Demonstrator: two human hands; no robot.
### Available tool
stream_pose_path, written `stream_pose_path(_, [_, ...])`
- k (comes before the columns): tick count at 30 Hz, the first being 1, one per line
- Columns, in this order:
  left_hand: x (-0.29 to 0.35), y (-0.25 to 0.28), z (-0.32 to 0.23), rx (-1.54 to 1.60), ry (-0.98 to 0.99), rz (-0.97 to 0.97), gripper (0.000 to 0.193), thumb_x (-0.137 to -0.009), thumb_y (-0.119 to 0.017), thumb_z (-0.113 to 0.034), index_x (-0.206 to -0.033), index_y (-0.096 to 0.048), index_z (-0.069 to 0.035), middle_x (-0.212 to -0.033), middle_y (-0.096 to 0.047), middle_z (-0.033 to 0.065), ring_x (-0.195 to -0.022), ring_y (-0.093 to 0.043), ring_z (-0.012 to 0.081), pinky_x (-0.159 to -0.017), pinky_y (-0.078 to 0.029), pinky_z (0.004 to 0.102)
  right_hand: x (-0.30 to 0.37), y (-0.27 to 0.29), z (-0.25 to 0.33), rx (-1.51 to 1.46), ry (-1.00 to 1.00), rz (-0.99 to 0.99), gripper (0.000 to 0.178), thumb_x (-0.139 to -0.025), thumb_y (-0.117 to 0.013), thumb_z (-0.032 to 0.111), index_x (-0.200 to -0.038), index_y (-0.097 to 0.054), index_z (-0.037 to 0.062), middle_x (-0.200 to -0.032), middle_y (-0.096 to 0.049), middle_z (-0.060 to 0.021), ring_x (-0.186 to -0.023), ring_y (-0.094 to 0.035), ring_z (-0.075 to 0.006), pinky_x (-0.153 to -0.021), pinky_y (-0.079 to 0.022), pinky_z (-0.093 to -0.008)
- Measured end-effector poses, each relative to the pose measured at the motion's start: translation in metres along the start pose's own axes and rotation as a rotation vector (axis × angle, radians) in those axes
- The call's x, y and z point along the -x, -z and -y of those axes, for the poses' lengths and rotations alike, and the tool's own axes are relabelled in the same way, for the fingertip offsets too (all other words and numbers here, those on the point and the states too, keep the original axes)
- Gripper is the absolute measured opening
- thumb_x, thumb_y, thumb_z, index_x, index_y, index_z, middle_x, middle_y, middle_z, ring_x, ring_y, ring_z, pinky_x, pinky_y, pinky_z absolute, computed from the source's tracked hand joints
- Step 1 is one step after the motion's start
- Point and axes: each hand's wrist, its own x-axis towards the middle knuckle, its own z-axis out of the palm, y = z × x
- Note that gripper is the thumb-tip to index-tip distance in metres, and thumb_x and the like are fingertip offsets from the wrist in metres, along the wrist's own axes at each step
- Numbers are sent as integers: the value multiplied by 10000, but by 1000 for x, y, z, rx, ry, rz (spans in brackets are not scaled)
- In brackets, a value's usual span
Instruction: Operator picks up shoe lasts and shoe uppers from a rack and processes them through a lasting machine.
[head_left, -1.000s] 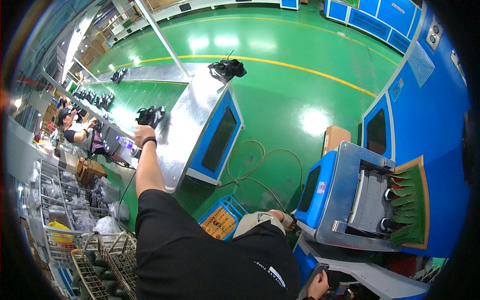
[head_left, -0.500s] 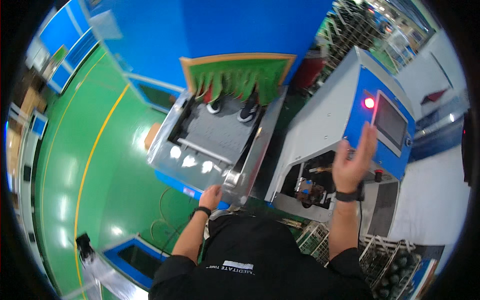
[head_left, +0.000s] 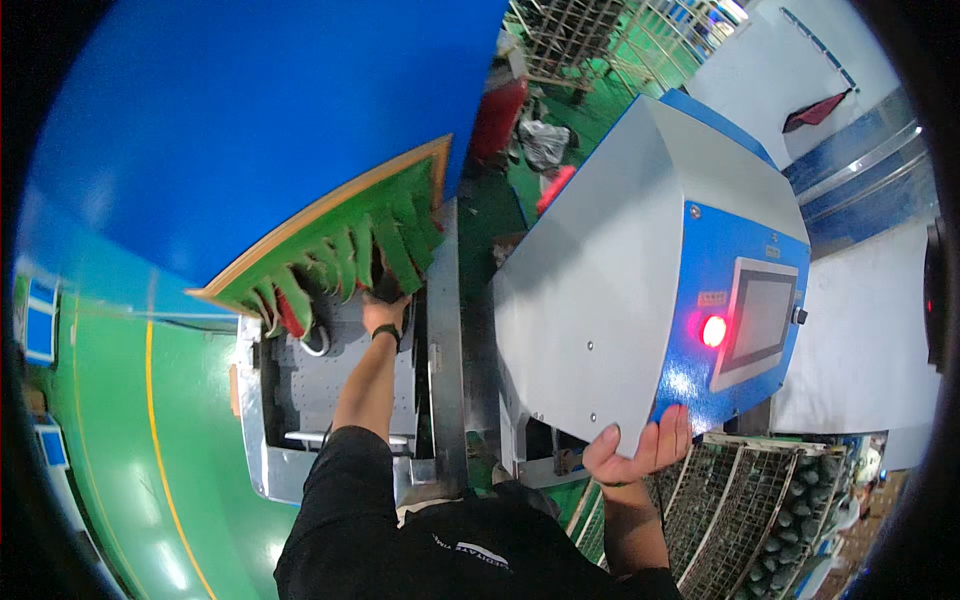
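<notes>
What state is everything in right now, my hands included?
Red light, lit.
Screen, grey, nothing readable.
Green curtain, hanging in strips.
White-soled shoe, partly behind the curtain.
Left hand, at the curtain, grip hidden.
Right hand, open, at the machine's lower edge.

At your 8 o'clock lies the grey, perforated bed (head_left: 350, 375) — a black shoe (head_left: 316, 341) with a white sole rests on it toward your 9. A second dark shoe (head_left: 386, 287) shows there, mostly hidden by your left hand (head_left: 381, 316). Your green floor (head_left: 105, 440), near 8, bears a yellow line (head_left: 158, 420); your wire cart (head_left: 715, 500) at 4 carries dark, rounded pieces (head_left: 795, 522) — heaped together.
</notes>
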Motion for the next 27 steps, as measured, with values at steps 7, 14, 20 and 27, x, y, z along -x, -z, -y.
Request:
stream_pose_path(7, [9,9,-12,412,-78,-107,649,-725,-946,-281,-1226,-641,-2,-1171,-748,170,-1011,-720,338,-896,-557,440,-2,0,-1,33,9,-31,526,-971,-593,351,-1390,-455,65,-1420,-528,-236,-1328,-502,-411,-1131,-340,-570])
stream_pose_path(14, [155,138,-42,1152,260,741,543,-884,-830,-269,-1297,-587,-13,-1141,-721,79,-1048,-717,244,-909,-597,406,-8,8,4,-198,-121,-15,657,-942,-691,283,-1487,-423,35,-1477,-515,-265,-1387,-477,-453,-1169,-317,-601])
stream_pose_path(20, [397,199,-103,1130,159,1098,611,-847,-832,-189,-1364,-579,17,-1257,-705,112,-1093,-698,226,-943,-578,378,80,94,66,-1394,-582,450,1212,-846,-858,254,-1661,-7,-28,-1597,-360,-280,-1500,-362,-387,-1245,-257,-527])
stream_pose_path(27, [495,132,-160,238,-403,383,526,-1032,-613,-482,-1080,-647,41,-933,-720,237,-891,-720,363,-773,-552,451,90,115,-23,-1233,-604,372,1066,-786,-841,115,-1653,-232,-2,-1431,-563,-255,-1277,-603,-325,-1086,-492,-447])
